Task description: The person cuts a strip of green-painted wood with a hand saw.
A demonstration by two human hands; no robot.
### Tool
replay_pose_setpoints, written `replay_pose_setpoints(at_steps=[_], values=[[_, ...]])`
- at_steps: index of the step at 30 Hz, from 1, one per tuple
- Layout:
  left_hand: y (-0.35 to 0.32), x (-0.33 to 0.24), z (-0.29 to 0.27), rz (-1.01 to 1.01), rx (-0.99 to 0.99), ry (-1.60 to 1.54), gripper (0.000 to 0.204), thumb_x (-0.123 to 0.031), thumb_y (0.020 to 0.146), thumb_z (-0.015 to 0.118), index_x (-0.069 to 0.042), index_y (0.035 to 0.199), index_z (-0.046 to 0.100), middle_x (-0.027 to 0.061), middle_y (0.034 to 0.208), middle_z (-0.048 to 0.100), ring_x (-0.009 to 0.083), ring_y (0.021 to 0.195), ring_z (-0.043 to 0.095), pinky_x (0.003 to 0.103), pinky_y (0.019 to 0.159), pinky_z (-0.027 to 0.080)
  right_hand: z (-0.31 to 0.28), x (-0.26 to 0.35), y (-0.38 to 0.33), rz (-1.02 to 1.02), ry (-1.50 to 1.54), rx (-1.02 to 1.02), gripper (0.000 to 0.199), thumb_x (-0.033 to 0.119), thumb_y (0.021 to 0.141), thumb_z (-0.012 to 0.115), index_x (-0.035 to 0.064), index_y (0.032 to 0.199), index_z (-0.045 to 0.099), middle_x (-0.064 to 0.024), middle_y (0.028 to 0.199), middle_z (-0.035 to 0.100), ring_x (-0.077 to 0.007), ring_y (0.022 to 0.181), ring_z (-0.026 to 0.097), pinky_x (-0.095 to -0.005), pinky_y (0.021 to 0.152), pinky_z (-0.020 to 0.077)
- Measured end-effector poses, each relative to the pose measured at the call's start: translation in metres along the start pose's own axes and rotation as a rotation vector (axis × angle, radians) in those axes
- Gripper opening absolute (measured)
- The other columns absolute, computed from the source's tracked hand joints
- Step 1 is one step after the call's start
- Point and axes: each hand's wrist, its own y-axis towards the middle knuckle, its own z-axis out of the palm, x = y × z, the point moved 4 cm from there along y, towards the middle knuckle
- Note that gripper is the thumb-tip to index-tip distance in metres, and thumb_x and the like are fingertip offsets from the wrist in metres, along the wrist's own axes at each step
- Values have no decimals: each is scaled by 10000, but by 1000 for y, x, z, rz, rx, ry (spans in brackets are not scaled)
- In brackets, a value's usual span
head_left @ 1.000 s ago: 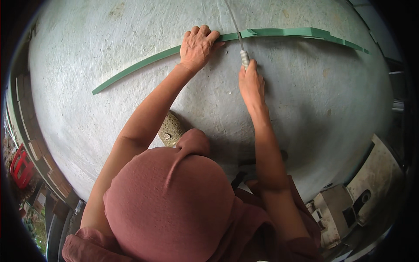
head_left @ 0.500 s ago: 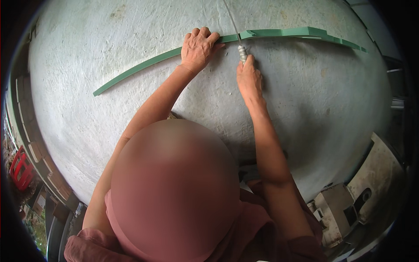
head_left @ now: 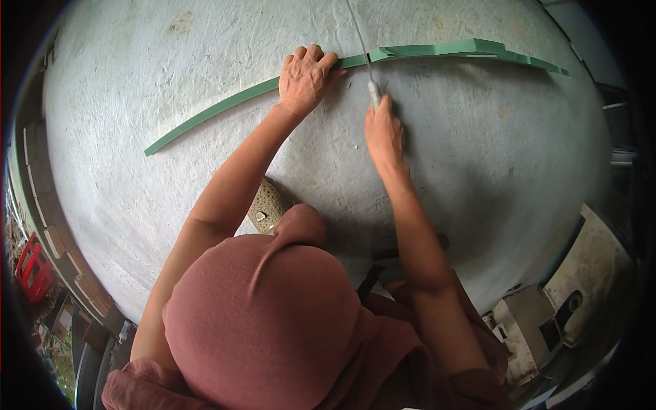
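Left grip (head_left: 304,80) clamps a long, flat green strip (head_left: 352,61). Right grip (head_left: 385,135), clasping a thin white-handled metal blade (head_left: 374,93), has drawn back across it.

The head covering (head_left: 266,321) was of dusty pink colour, and the loose sleeves (head_left: 133,388) were similar. Both hands (head_left: 304,80) were bare. One olive shoe (head_left: 268,197) had many small dots.

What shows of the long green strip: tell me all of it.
The green strip is long and narrow, its material unclear, perhaps wood or plastic. It lies crosswise on a rough grey floor and looks bowed, though the lens bends edges. Its right part widens, then narrows in steps. The left hand is closed over it; just right of that hand, a thin blade crosses it, its pale handle in the right hand.
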Motion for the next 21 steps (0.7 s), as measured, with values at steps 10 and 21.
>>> replay_pose_setpoints(at_steps=[10,21], values=[[-1,-2,-1,1,-4,3,233,-391,816,584,-172,894,594,19,882,534,210,837,507,338,713,394,-13,3,2,65,33,55,246,170,924,437,-1,1093,385,-256,788,614,-411,750,622,-469,607,513],[-3,2,-4,1,-26,22,229,-400,819,575,-179,877,589,14,882,529,205,834,502,329,711,389,3,-19,-38,73,63,30,209,159,916,453,12,1055,400,-256,776,613,-416,753,619,-483,606,507]])
